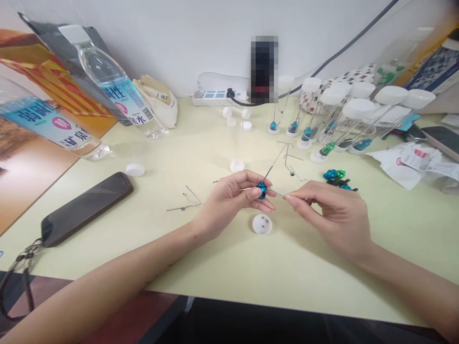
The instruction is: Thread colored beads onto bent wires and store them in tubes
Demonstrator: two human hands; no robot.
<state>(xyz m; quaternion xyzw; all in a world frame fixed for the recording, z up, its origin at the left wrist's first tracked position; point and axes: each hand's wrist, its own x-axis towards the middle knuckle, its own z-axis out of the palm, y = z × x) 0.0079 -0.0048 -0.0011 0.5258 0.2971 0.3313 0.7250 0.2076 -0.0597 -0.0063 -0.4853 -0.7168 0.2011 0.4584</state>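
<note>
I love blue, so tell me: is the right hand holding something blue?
No, the right hand holds a metal stick; the left hand holds the blue piece.

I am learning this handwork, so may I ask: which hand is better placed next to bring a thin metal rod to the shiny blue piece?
Probably the right hand: it pinches a thin metal rod, whose tip points toward the shiny blue piece. The left hand is occupied, holding that piece.

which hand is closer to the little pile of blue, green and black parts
Right. The right hand is just on the near side of the pile; the left hand is farther off, to the pile's left, holding a blue piece.
</note>
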